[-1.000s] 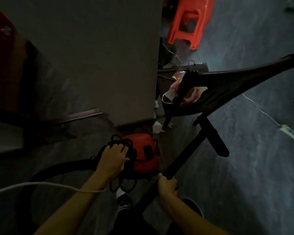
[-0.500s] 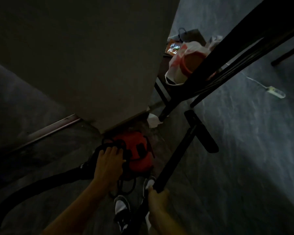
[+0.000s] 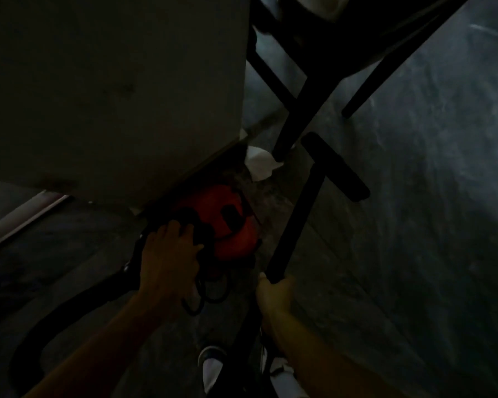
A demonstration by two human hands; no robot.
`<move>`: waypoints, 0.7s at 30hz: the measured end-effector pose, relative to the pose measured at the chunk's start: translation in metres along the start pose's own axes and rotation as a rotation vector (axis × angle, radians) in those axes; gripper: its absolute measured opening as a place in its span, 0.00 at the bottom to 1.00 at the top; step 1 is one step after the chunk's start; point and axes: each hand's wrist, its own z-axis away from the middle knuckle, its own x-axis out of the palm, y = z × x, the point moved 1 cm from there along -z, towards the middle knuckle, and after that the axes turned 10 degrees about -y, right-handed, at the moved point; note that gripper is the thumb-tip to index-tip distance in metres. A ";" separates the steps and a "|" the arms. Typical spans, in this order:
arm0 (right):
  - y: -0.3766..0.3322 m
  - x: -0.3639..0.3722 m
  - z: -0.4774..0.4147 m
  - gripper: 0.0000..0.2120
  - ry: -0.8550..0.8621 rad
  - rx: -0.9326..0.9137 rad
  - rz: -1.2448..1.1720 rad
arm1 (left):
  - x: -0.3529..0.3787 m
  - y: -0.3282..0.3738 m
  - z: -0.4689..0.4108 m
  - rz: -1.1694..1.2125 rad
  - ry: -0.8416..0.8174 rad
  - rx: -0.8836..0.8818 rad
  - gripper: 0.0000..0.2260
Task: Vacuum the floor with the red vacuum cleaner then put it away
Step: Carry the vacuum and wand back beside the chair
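The scene is very dark. A red vacuum cleaner (image 3: 227, 222) stands on the floor just below the corner of a wall. My left hand (image 3: 170, 254) grips the black handle on its top. From there a black hose (image 3: 78, 303) curves off to the lower left. My right hand (image 3: 276, 294) is shut on the black wand (image 3: 293, 222), which slants up to the flat black floor head (image 3: 337, 168) resting on the grey floor.
A pale wall (image 3: 112, 90) fills the upper left, with a metal strip (image 3: 26, 216) along its base. Black furniture legs (image 3: 296, 110) cross above the floor head. White crumpled paper (image 3: 259, 165) lies by one leg. My shoes (image 3: 213, 366) show at the bottom.
The view has moved in closer and lower; the red stool, the bags and the power strip have left the frame. The vacuum cleaner now sits nearer the wall corner. Both grips are unchanged.
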 end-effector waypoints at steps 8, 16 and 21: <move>-0.047 0.009 -0.009 0.25 -0.057 -0.010 -0.052 | 0.009 0.004 -0.039 0.135 0.027 -0.060 0.20; -0.068 0.012 -0.036 0.28 -0.008 -0.073 -0.008 | 0.021 0.001 -0.064 0.102 -0.006 -0.049 0.17; -0.061 0.017 -0.057 0.24 -0.011 -0.099 -0.009 | 0.034 0.004 -0.083 0.173 -0.006 -0.099 0.20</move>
